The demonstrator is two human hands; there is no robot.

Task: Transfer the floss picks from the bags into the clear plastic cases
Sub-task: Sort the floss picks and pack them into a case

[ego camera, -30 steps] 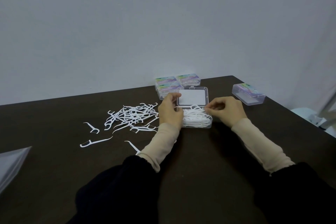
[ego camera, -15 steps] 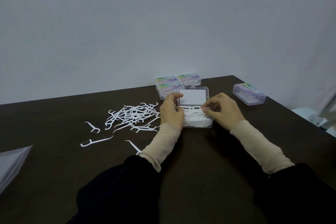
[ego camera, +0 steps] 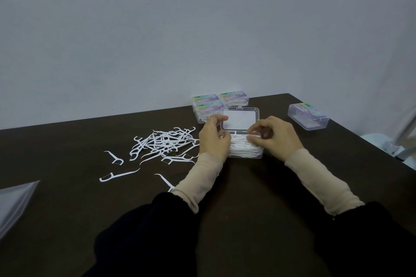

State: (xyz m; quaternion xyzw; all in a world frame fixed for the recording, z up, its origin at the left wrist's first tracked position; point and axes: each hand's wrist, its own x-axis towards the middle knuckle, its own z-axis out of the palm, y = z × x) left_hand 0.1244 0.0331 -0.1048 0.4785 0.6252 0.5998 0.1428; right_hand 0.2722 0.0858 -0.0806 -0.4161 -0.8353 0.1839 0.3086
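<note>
Open case: clear hard-plastic case (ego camera: 246, 149), rectangular with rounded corners, just right of frame centre; its base is packed with white floss picks (ego camera: 240, 148).
Lid: clear lid (ego camera: 239, 118) with a white inset panel, tilted up at the far side.
Left hand: left hand (ego camera: 212, 136) curls round the case's left end, fingertips on the lid's left edge.
Right hand: right hand (ego camera: 278, 135), fingers bent, pinches at the case's right rim beside the lid.
Loose picks: tangled pile of thin white picks (ego camera: 163, 144) just left of the case; three strays nearer the camera.
Closed cases: three labelled cases (ego camera: 219, 102) touching one another behind the lid; one more case (ego camera: 308, 118) apart, near the right table edge.
Bag: clear film bag (ego camera: 13, 202) at the lower left edge.
Surface: dark matte table (ego camera: 247, 198), bare wide stretch toward the camera.
Room: plain pale wall (ego camera: 202, 29) behind.
</note>
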